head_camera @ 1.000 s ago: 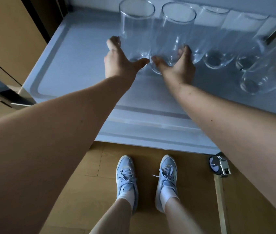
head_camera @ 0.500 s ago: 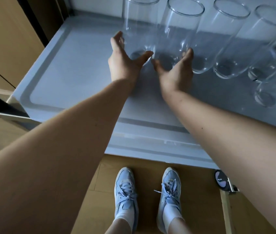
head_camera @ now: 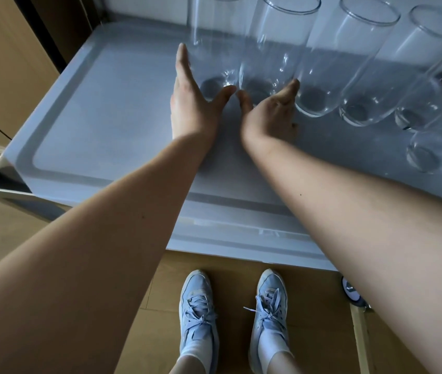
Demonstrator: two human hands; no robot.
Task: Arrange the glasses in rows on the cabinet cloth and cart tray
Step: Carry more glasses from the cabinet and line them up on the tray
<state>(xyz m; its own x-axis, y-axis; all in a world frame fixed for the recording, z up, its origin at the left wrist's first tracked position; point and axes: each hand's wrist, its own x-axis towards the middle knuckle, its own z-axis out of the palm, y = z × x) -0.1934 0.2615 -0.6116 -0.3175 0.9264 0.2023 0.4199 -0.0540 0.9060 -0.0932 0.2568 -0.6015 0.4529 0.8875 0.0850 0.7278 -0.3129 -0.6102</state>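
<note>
A pale tray with a raised rim fills the upper view, above a wooden floor. Tall clear glasses stand upright in a row along the tray's far edge, from the first glass near the middle, through the second glass and third glass, towards the right edge. One more glass stands nearer the front at the right edge.

The left grip is wide, with straight fingers along the first glass's left side and the thumb spread before its base. The right grip is loosely cupped at the second glass's base, its fingertips between the second and third glasses; I cannot tell whether it touches. Below are two light blue shoes.
</note>
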